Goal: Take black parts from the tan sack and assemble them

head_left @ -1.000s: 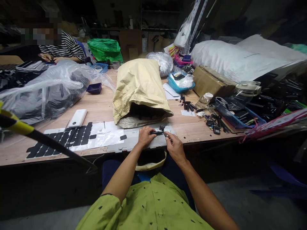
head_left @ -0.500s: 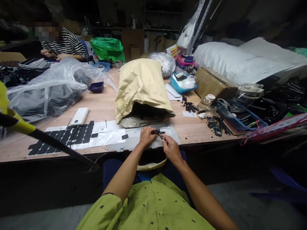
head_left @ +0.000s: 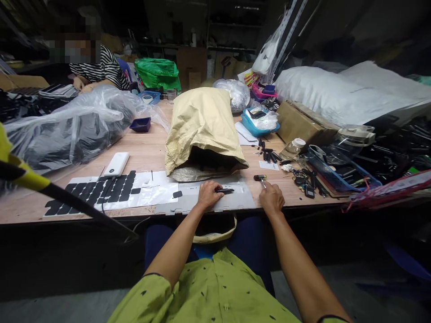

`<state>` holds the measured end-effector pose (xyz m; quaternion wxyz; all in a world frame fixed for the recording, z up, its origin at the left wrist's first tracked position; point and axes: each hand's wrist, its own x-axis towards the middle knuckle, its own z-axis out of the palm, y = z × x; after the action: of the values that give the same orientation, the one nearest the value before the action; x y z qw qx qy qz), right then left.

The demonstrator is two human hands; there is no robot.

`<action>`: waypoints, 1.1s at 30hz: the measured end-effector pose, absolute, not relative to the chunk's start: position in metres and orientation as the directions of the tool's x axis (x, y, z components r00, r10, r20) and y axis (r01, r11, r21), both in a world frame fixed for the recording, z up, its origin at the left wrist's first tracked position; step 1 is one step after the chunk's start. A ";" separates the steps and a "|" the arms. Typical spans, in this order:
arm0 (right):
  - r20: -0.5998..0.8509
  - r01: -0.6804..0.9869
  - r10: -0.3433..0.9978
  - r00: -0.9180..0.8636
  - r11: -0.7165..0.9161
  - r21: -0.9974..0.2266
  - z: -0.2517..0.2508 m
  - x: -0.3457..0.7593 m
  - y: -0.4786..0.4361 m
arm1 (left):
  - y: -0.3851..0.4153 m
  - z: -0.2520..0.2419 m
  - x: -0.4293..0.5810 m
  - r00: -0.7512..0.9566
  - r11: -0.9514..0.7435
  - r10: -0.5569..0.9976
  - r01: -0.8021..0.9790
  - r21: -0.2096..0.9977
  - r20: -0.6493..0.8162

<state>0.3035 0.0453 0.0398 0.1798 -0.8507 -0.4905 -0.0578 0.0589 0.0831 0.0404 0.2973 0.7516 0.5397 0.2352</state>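
Note:
My left hand (head_left: 209,194) is closed around a thin black part (head_left: 225,190), whose end sticks out to the right over a flat grey sheet (head_left: 198,199) at the table's front edge. Farther right, my right hand (head_left: 272,198) grips the handle of a small hammer (head_left: 260,178). The hammer's head, dark at one end and yellowish at the other, is low over the table or resting on it; I cannot tell which. Just beyond my left hand lies a big yellow sack (head_left: 205,121), its dark mouth facing me.
To the left are a white sheet with black stickers (head_left: 114,193), a white power bank (head_left: 116,164) and a clear bag of dark parts (head_left: 74,134). Small black parts (head_left: 267,152), a jar (head_left: 293,149) and a blue basket (head_left: 343,166) lie right. A co-worker (head_left: 97,69) sits back left.
My right hand has moved right with the hammer, away from my left hand. My left hand stays over the grey sheet with the black part. The view has shifted slightly.

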 end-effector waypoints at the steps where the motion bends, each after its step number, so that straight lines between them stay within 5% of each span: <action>1: 0.293 0.863 0.814 0.501 -0.449 -0.229 0.038 0.303 0.048 | 0.084 0.040 0.059 0.311 -0.246 0.950 0.673 0.697 0.035; 7: 0.408 0.899 0.804 0.433 -0.415 -0.136 0.024 0.298 0.053 | 0.080 0.041 0.047 0.431 -0.339 0.902 0.657 0.673 0.034; 12: 0.415 0.899 0.802 0.429 -0.422 -0.114 0.021 0.299 0.055 | 0.036 0.020 0.012 0.572 -0.546 0.802 0.587 0.597 0.172; 18: 0.432 0.894 0.790 0.436 -0.437 -0.103 0.020 0.297 0.055 | -0.029 -0.011 -0.025 0.502 -0.624 0.778 0.686 0.374 0.379; 22: 0.434 0.892 0.788 0.437 -0.443 -0.094 0.019 0.297 0.055 | -0.019 -0.004 -0.015 0.424 -0.631 0.758 0.668 0.394 0.495; 26: 0.442 0.896 0.789 0.427 -0.436 -0.088 0.018 0.297 0.055 | 0.050 0.028 0.009 0.210 -0.477 0.845 0.710 0.517 0.491; 33: 0.454 0.903 0.790 0.411 -0.423 -0.082 0.019 0.297 0.055 | 0.168 0.068 0.035 -0.110 0.066 0.993 0.849 0.524 0.053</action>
<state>0.2965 0.0554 0.0188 0.1592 -0.8248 -0.5131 -0.1764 0.0355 0.1684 0.0678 0.1629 0.6469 0.7118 0.2201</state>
